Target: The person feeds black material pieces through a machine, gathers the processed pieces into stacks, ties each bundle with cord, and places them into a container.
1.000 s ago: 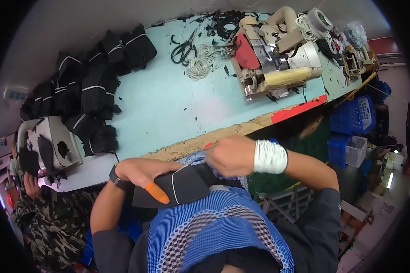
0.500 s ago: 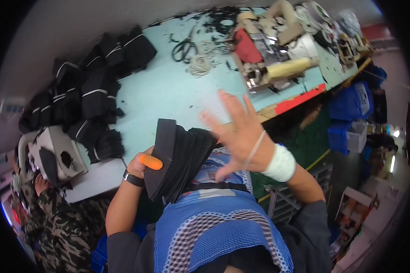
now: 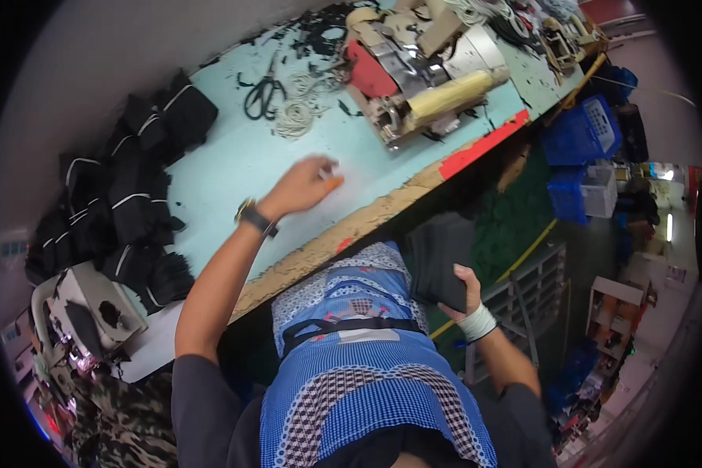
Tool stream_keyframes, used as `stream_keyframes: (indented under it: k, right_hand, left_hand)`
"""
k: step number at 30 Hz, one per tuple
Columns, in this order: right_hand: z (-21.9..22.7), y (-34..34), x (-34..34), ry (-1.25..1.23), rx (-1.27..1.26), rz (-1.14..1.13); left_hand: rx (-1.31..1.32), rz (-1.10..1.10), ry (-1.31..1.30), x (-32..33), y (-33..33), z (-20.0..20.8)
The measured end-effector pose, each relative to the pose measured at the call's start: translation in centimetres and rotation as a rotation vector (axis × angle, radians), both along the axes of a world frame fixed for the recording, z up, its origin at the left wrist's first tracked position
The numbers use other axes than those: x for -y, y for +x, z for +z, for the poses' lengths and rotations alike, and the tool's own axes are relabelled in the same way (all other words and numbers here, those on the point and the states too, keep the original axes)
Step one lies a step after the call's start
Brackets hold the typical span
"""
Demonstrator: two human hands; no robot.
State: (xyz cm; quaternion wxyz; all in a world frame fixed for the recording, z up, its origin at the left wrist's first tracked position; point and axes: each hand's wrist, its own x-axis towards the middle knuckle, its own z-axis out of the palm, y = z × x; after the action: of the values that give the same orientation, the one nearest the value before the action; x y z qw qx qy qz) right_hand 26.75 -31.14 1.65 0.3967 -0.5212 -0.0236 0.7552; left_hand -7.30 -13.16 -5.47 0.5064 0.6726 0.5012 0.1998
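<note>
Right hand (image 3: 463, 295) gripping dark flat-layered fabric stack (image 3: 438, 257), no band visible | left hand (image 3: 300, 187) (blurred), hold unclear | white-banded black fabric bundles (image 3: 140, 221) apparently finished

Over the worktop (image 3: 226, 160), a passage lies between the black bundles (image 3: 132, 178) and the machine (image 3: 407, 66); the left hand (image 3: 308, 186) is inside it, while scissors (image 3: 268, 83) and string coils (image 3: 295, 118) obstruct its far end.

The left arm (image 3: 220, 290) reaches far forward; the left hand (image 3: 300, 191) looks a bit blurry, with its fingers loosely bent; the right arm (image 3: 508, 357) bends at the elbow, low on its own side; the right hand (image 3: 469, 301) grips, some fingers hidden.
</note>
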Motion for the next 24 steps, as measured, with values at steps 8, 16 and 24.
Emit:
stream_keyframes:
  k: [8, 16, 24]
  right_hand:
    - [1.4, 1.5, 9.7, 0.293, 0.221, -0.379]
    - [-3.2, 9.5, 5.0, 0.16, 0.02, -0.576]
    - [-2.0, 20.3, -2.5, 0.045, 0.071, -0.259]
  left_hand:
    - [-0.424, -0.022, 0.643, -8.6, 8.9, -6.8]
    - [0.024, -0.451, 0.502, 1.1, 22.5, -4.5]
    - [-0.131, -0.162, 0.587, -4.9, 33.7, -6.6]
